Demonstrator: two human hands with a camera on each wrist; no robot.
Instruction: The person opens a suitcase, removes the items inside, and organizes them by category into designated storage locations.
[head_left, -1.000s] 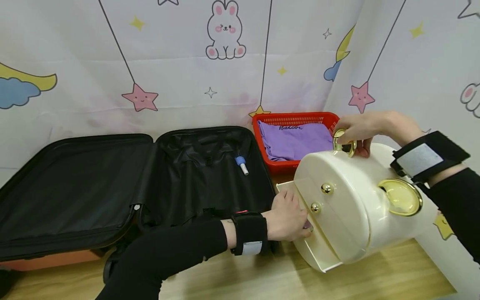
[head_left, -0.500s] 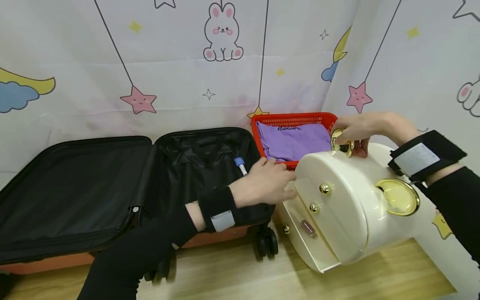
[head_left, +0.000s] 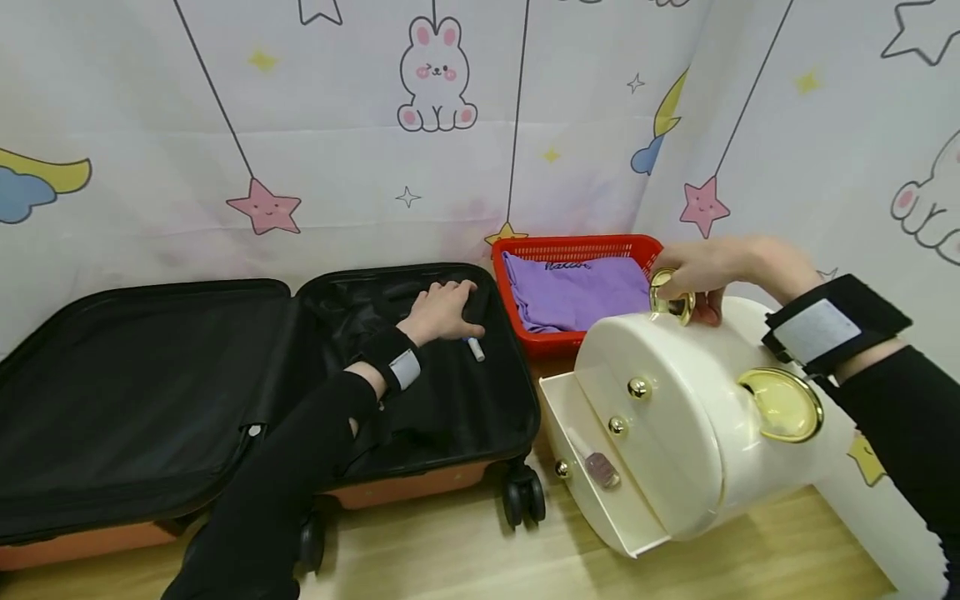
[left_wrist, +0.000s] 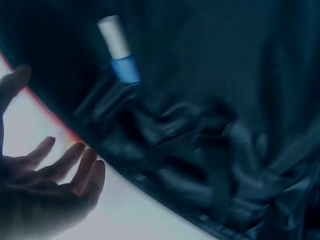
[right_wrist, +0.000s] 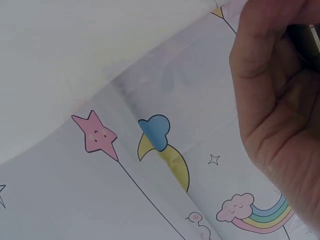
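My left hand reaches over the open suitcase, fingers spread and holding nothing. Just below its thumb lies a small bottle with a white cap and blue body, like nail polish; in the head view the hand partly covers it. My right hand grips the gold ring handle on top of a tilted cream drum-shaped cabinet. The cabinet's lower drawer is pulled out. Inside the drawer rests a purple nail polish bottle with a pale cap.
Behind the cabinet stands a red basket with a folded purple garment. The suitcase's other half lies open at the left. A black caster wheel sticks out near the drawer. A patterned cloth hangs behind everything.
My left hand has let go of the purple bottle in the drawer and moved left and away, over the suitcase near the blue bottle. My right hand keeps its grip on the handle.
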